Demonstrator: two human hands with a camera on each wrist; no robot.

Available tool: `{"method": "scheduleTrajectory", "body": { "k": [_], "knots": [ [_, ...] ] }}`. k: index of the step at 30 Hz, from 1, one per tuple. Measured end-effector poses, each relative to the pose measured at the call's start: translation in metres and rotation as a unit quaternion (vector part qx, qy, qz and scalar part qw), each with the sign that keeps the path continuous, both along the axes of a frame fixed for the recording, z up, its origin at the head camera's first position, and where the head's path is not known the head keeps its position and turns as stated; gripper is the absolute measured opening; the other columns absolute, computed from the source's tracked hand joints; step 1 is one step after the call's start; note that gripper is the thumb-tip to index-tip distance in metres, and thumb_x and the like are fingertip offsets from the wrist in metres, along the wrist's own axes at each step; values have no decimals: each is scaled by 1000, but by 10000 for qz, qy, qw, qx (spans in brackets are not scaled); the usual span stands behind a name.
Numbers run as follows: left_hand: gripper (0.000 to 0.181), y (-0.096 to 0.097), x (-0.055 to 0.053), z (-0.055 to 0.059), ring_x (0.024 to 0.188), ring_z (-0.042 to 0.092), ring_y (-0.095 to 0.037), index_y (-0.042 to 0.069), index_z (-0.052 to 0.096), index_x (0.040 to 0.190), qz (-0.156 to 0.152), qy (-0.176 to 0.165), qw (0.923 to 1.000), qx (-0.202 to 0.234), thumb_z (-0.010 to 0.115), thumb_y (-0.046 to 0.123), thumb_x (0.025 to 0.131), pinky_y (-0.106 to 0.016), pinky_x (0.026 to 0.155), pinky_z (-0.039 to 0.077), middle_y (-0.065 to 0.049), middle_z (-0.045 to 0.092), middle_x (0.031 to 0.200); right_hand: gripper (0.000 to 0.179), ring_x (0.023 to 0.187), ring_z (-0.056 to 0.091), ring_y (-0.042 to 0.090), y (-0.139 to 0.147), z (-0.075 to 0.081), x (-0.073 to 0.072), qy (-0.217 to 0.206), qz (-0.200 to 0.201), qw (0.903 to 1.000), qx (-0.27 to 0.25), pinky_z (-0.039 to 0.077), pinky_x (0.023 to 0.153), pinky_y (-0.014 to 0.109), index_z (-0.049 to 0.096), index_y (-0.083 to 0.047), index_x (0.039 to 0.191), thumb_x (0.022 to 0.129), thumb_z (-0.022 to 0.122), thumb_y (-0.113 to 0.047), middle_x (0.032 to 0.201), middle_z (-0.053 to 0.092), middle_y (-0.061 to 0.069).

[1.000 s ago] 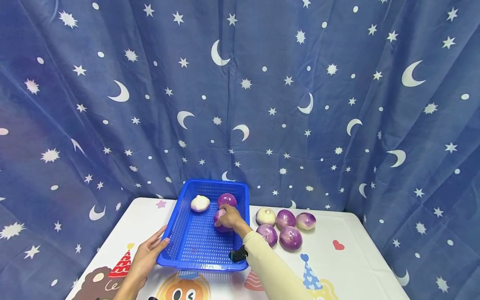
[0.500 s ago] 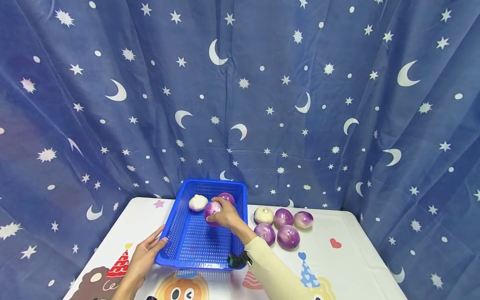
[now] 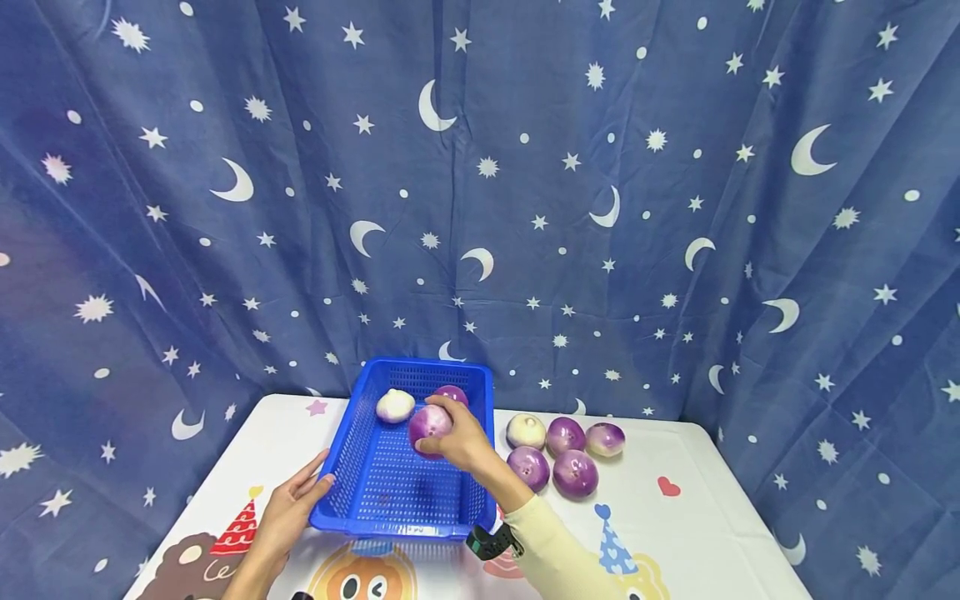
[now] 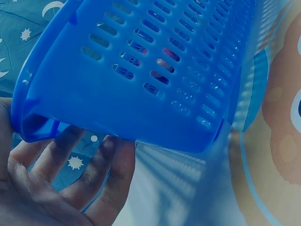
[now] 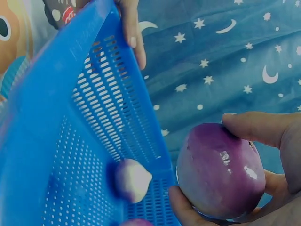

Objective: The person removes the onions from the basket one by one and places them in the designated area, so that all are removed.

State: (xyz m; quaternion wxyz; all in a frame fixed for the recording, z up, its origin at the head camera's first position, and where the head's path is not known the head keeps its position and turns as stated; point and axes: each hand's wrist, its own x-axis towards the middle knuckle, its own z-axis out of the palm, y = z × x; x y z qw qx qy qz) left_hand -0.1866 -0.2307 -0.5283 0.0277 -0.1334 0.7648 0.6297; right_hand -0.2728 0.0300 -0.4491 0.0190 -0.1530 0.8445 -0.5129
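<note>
My right hand (image 3: pixel 459 440) grips a purple onion (image 3: pixel 431 431) above the floor of a blue plastic basket (image 3: pixel 408 532). In the right wrist view, thumb and fingers wrap the sides of the glossy onion (image 5: pixel 221 172). My left hand (image 3: pixel 291 504) holds the basket by its left side near the front corner. Up close in the left wrist view, the left fingers (image 4: pixel 117 174) lie under the rim, against the slotted wall. Inside the basket rest a whitish onion (image 3: pixel 395 406) at the back left and a purple onion (image 3: pixel 452 395) at the back right, partly hidden.
On the white table (image 3: pixel 697 508), right of the basket, several onions sit close together, among them a whitish onion (image 3: pixel 526 431) and a purple onion (image 3: pixel 575 474). A blue star-patterned curtain (image 3: pixel 570 208) hangs directly behind the table.
My right hand has lifted the purple onion from beside the one at the back right, shifting slightly left and towards me. The left hand stays on the basket.
</note>
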Motion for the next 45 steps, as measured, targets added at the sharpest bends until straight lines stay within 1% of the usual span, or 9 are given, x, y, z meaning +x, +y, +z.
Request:
{"method": "scheduleTrajectory", "body": {
  "k": [9,14,18,24,28,32,34,39,45],
  "knots": [
    [64,-1,-1,-1,126,58,-37,23,33,154,16,6,10000,27,59,37,98,-39,92,55,-18,41,150,66,111,61,35,19,5,13,159,-11,9997,-192,53,92,51,59,-16,131,70,84,-12,133,56,18],
    [64,-2,-1,-1,125,58,-36,23,32,155,32,10,10000,41,58,36,98,-39,92,55,-18,41,151,67,112,61,37,32,5,15,276,-52,9994,-212,53,93,52,57,-12,132,70,84,-11,133,57,20],
    [63,-2,-1,-2,125,58,-37,22,32,155,47,-2,10000,29,58,34,98,-40,93,55,-18,41,151,67,112,61,36,45,6,16,265,-55,9989,-380,52,93,51,57,-14,132,71,83,-10,131,59,21],
    [65,-2,-1,-1,128,56,-37,22,33,154,27,7,10000,4,59,39,97,-39,95,54,-18,41,150,65,105,64,32,66,9,19,438,-200,9980,-417,54,90,47,55,-13,133,73,81,-12,124,63,22],
    [65,-2,0,-1,126,57,-37,22,33,154,16,13,10000,49,59,39,97,-37,92,55,-18,42,150,67,106,65,30,78,12,21,195,-458,9976,-478,53,92,46,57,-19,134,72,83,-16,125,65,17],
    [64,-3,-1,0,128,56,-36,23,33,154,22,14,10000,-15,59,39,98,-40,96,53,-17,42,151,68,106,65,28,90,13,21,60,-631,9959,-652,53,92,45,57,-19,133,71,84,-12,126,64,17],
    [65,-3,-1,0,128,56,-35,24,33,154,31,33,10000,-59,59,42,97,-36,96,53,-16,42,150,68,106,65,28,96,12,20,22,-697,9951,-698,53,91,45,57,-19,134,72,84,-10,126,64,17],
    [66,-3,-1,0,124,60,-32,24,34,154,68,8,10000,55,60,41,97,-26,86,55,-16,43,150,69,109,64,32,112,8,22,-152,-880,9941,-618,53,92,50,55,-20,135,73,83,-11,129,61,19],
    [63,-2,-1,-1,119,64,-31,23,35,153,58,3,9998,215,60,38,97,-28,82,57,-19,43,149,72,113,62,35,137,-1,27,-132,-1109,9927,-444,51,96,51,54,-18,138,73,83,-12,131,59,20]
  ]
}}
